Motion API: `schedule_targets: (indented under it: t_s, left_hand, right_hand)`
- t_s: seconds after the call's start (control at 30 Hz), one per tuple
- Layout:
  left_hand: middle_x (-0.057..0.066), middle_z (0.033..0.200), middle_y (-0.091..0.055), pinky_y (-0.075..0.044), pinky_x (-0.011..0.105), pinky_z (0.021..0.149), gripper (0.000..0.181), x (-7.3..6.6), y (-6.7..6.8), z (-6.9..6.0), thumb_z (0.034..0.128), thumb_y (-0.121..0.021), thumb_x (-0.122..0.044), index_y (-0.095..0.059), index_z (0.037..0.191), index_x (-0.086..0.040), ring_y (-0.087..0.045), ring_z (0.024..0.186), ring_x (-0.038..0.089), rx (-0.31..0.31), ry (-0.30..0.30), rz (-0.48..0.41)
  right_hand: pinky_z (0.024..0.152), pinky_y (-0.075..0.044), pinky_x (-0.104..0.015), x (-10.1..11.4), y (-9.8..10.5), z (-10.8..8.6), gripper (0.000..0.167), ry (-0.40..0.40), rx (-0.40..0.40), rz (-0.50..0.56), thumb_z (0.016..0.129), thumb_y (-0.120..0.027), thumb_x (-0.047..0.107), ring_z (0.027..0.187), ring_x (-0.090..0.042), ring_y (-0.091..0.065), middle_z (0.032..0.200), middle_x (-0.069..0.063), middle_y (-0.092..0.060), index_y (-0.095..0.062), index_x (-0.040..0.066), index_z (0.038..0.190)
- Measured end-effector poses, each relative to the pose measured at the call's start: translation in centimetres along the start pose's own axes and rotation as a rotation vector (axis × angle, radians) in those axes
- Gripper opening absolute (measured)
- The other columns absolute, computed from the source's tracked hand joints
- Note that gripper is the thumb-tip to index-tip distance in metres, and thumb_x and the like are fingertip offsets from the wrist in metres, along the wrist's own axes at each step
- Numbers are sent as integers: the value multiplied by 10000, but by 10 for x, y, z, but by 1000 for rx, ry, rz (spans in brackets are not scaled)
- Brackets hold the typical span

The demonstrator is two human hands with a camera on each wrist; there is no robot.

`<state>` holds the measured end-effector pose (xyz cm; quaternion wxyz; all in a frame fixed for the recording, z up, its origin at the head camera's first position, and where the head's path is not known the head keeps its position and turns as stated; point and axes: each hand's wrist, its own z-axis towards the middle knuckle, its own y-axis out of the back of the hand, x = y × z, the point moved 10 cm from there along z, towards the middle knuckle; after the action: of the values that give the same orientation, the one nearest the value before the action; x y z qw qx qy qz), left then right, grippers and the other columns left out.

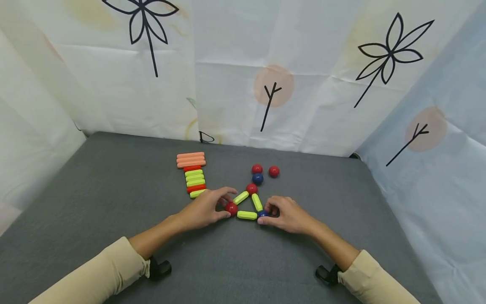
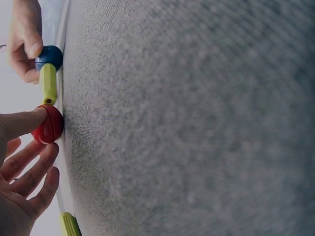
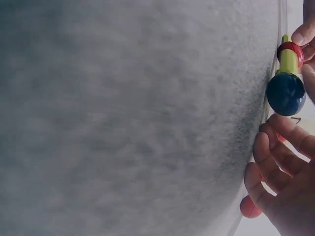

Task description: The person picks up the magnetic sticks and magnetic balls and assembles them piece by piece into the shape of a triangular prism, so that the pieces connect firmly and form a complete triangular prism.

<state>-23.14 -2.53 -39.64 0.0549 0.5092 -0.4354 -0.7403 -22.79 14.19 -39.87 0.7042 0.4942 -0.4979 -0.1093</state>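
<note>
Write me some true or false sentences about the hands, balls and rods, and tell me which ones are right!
1. Both hands hold red balls. False: the left hand pinches a red ball, the right hand a blue ball.
2. Three lime-yellow rods form a triangle's sides. True.
3. The orange rods are the rods nearest the person. False: the orange rods lie farthest away.
4. Another blue ball sits between two red balls. True.

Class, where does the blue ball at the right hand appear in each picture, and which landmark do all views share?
Head: the blue ball is below centre, slightly right.
Left wrist: upper left.
Right wrist: near the right edge, above mid-height.
Shared landmark: the red ball at the left hand.
</note>
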Motion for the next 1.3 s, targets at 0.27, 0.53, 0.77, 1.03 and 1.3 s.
schedule_targets:
  t_s: [0.27, 0.53, 0.77, 1.03, 1.3]
  left_hand:
    - [41, 1140, -702, -562, 332, 859, 580, 0, 2, -1, 830, -817, -105, -558, 1346, -53, -682, 971, 158, -12, -34, -20]
    - [19, 1121, -700, -563, 309, 845, 592, 1, 0, -3, 823, -822, -98, -553, 1350, -63, -676, 963, 137, -5, -31, -41]
    - [-2, 1093, -692, -562, 304, 839, 599, 0, -4, -6, 826, -821, -107, -548, 1357, -72, -663, 947, 121, 13, -23, -51]
    - [19, 1074, -699, -562, 311, 834, 681, -2, -3, -4, 815, -827, -89, -491, 1407, -61, -678, 898, 109, -1, -40, -50]
    - [6, 1068, -703, -560, 303, 829, 759, -3, -5, -3, 810, -829, -78, -430, 1455, -54, -672, 880, 88, 8, -35, -71]
  right_hand:
    - [647, -502, -280, 2, 11, 25, 395, -47, -92, 12, 958, -679, 279, 724, -121, -595, 948, -23, -674, -594, 48, 1268]
    - [619, -466, -284, 2, 11, 49, 434, -107, -91, -67, 962, -674, 297, 674, -100, -534, 885, -15, -659, -611, 20, 1291]
    - [589, -436, -273, -1, 9, 55, 368, -124, -102, -72, 961, -680, 266, 636, -103, -513, 824, -2, -626, -639, 22, 1234]
    - [659, -457, -293, -2, 8, 53, 310, -75, -91, 4, 991, -633, 220, 720, -123, -533, 881, -15, -632, -638, 26, 1233]
    - [681, -459, -292, -2, 4, 53, 353, -49, -50, 38, 996, -625, 216, 757, -134, -527, 920, -17, -624, -612, 26, 1294]
